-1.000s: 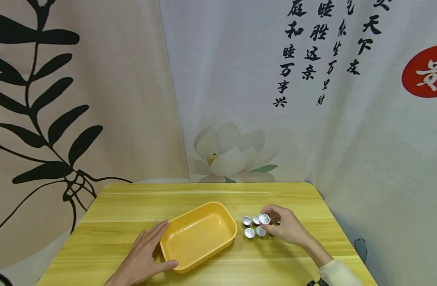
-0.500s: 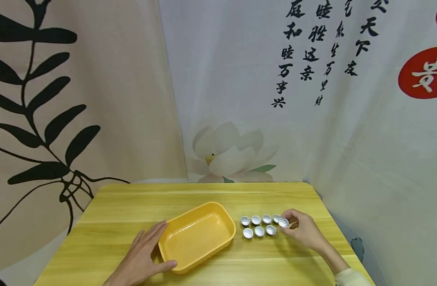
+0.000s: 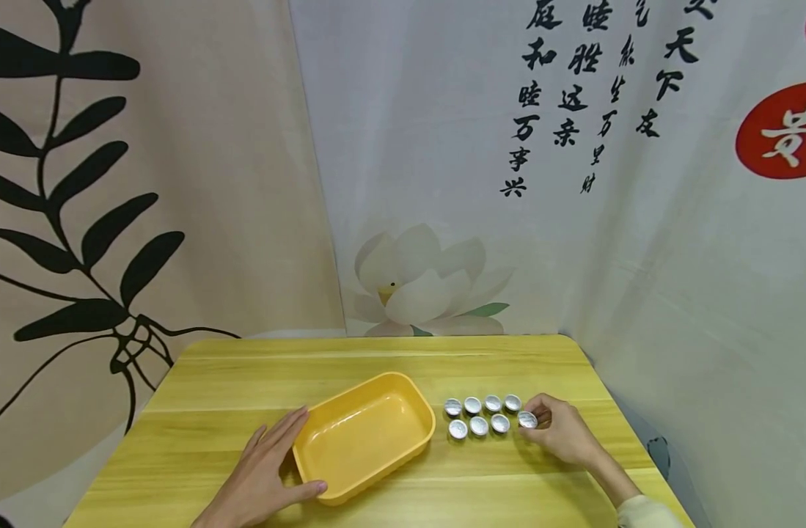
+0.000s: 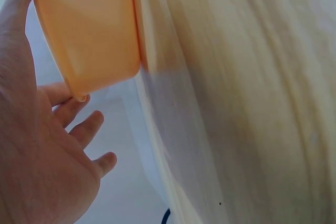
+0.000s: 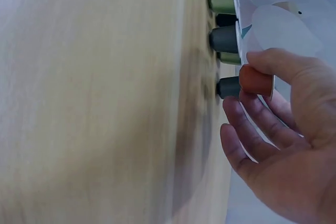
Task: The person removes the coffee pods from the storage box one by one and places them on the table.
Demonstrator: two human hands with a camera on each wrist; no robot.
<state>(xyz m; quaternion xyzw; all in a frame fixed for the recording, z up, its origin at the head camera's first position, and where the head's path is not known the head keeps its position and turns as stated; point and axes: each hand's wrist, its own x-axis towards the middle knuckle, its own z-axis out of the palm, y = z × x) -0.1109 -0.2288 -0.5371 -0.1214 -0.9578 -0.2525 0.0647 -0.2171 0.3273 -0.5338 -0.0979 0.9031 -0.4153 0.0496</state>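
My right hand pinches a coffee capsule between thumb and fingers, its silver foil lid facing up. In the right wrist view this capsule has an orange-red body and is held close over the table. Several more foil-topped capsules stand in two rows to its left; the right wrist view shows green and dark grey bodies. My left hand rests at the left end of a yellow tray, fingers extended along its side and thumb on the near rim. Fingertips touch the rim in the left wrist view.
The tray sits at an angle on a wood-grain table, left of the capsules. Behind the table hangs a cloth backdrop with a lotus, dark leaves and black characters.
My right hand has carried the orange-red capsule rightward, then lowered it toward the right end of the front row. The left hand and tray have stayed in place.
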